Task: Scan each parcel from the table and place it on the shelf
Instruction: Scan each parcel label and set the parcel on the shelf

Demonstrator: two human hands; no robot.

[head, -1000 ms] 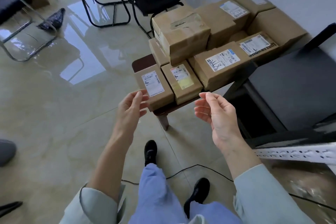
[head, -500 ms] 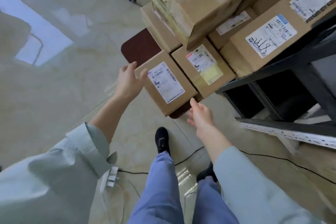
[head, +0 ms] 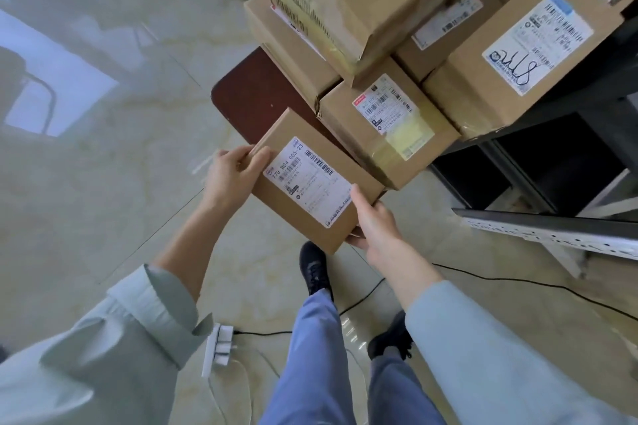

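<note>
Both hands hold one parcel (head: 312, 179) at the counter's (head: 248, 93) near corner.
Left hand (head: 231, 176) pinches its left edge; right hand (head: 371, 221) curls around the near right corner, label up, beside stacked parcels (head: 386, 124).

Head view, steeply down, close

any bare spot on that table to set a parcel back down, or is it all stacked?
One bare patch: the dark red table corner, bordered by the stacked boxes behind, the taped box to the right, and the parcel gripped by left hand and right hand. Elsewhere, crowded with boxes.
</note>
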